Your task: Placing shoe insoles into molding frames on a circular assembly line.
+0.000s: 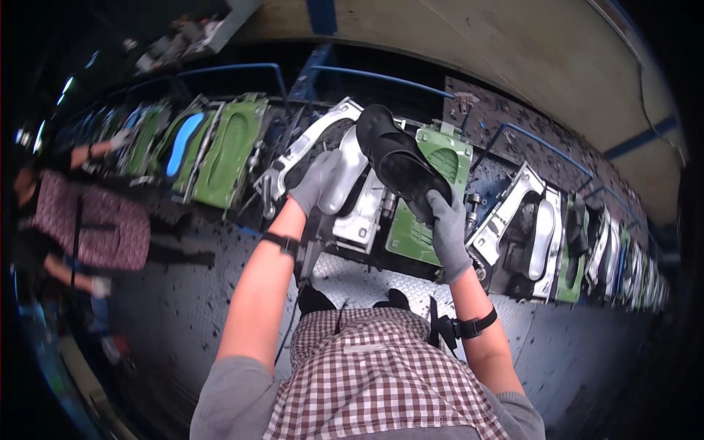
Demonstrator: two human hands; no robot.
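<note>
My right hand (449,227), in a grey glove, grips a black slip-on shoe (403,163) by its lower end. The shoe is tilted above a green mould half (449,155) with a foot-shaped hollow, and hides part of it. My left hand (317,180), gloved too, is beside a shiny silver foot-shaped last (343,176), its fingers partly stretched; whether it touches the last I cannot tell. A silver mould frame (323,130) surrounds that last on the left.
Hinged moulds line the curved station: a green one (229,158) at left, another silver last (543,227) at right. Blue rails (381,79) run behind. At left, a co-worker in a pink patterned apron (92,220) reaches toward moulds. Dark scraps litter the metal floor (198,293).
</note>
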